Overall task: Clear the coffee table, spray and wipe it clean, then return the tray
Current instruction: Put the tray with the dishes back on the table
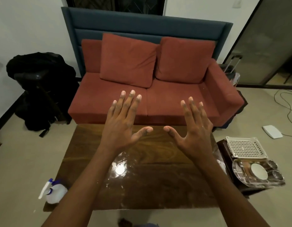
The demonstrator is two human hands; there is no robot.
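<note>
Two forearms cross the wet, glaring coffee table (150,181), hiding part of it. A spray bottle (53,190) stands at its near-left corner. The tray (240,176) of glasses sits on a stand to the right. Left hand (124,128) and right hand (194,130) hover, fingers spread, holding nothing, before the sofa (166,102).

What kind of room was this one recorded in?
Most likely a home living room: a red sofa with cushions stands behind a wooden coffee table, and a black backpack sits by the wall.
</note>
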